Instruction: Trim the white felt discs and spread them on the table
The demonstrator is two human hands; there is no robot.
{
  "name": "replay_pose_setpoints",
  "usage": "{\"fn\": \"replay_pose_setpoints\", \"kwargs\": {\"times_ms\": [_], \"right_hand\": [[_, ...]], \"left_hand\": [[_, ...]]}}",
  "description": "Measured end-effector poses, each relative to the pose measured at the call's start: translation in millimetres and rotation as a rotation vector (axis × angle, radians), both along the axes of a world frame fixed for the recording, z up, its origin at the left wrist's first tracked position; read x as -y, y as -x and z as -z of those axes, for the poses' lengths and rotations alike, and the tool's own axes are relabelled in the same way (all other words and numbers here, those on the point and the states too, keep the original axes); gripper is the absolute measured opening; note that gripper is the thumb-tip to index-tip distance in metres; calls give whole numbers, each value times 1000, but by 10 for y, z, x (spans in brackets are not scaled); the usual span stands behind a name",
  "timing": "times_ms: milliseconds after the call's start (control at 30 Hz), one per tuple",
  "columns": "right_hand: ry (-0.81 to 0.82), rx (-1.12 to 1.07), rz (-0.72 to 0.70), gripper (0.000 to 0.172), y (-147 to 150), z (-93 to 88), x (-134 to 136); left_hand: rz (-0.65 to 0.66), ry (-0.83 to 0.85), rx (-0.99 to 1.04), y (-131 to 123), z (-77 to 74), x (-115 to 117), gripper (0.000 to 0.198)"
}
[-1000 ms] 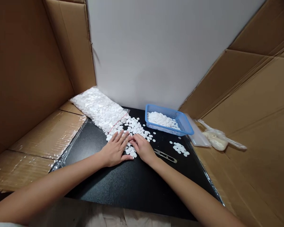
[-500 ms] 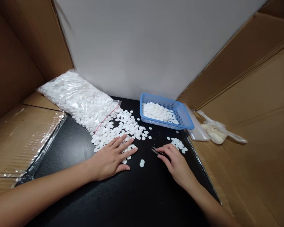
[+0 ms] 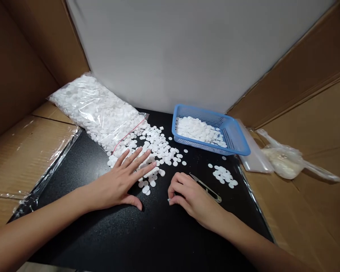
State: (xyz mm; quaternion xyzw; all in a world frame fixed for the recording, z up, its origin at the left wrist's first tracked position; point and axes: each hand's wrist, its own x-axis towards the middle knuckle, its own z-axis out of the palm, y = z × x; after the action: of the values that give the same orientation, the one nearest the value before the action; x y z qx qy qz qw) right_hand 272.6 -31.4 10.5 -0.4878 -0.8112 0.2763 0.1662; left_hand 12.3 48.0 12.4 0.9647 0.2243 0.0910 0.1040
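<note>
My left hand lies with fingers spread over the near edge of a spread of white discs. The discs spill from the mouth of a clear zip bag full of them. Toward the middle of the black table, my right hand is pinched, and a small bit of a white disc shows at its thumb tip. Small metal thread snips appear to lie on the table just beyond the right hand. A small group of discs sits farther right.
A blue basket holding many discs stands at the back. Right of it are flat clear plastic bags and a knotted plastic bag with pale contents. Cardboard and a grey wall enclose the black table.
My right hand has let go of the snips and moved left, onto the spot where two loose discs lay. My left hand has drawn slightly left, fingers spreading wider. The camera view has shifted.
</note>
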Motion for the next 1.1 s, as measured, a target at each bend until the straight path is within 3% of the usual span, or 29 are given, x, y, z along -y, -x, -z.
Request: {"fn": "replay_pose_setpoints", "kwargs": {"times_ms": [33, 133, 200, 367, 533, 800, 933, 1100], "right_hand": [[28, -13, 5, 19, 38, -3, -15], [62, -66, 9, 19, 176, 18, -42], [48, -110, 25, 16, 227, 35, -51], [101, -143, 98, 16, 32, -17, -80], [125, -78, 50, 20, -83, -40, -97], [95, -355, 63, 21, 77, 62, -35], [10, -332, 127, 19, 20, 48, -64], [11, -286, 56, 10, 126, 41, -67]], "left_hand": [[-17, 41, 30, 14, -10, 9, 88], [-10, 122, 129, -8, 2, 40, 32], [34, 101, 159, -56, 32, 58, 12], [95, -23, 136, -92, 58, 44, 9], [145, -71, 161, -75, 54, 41, 15], [71, 50, 184, -126, 66, 82, 15], [55, 126, 181, -114, 57, 84, 12], [2, 170, 238, -91, 29, 62, 11]]}}
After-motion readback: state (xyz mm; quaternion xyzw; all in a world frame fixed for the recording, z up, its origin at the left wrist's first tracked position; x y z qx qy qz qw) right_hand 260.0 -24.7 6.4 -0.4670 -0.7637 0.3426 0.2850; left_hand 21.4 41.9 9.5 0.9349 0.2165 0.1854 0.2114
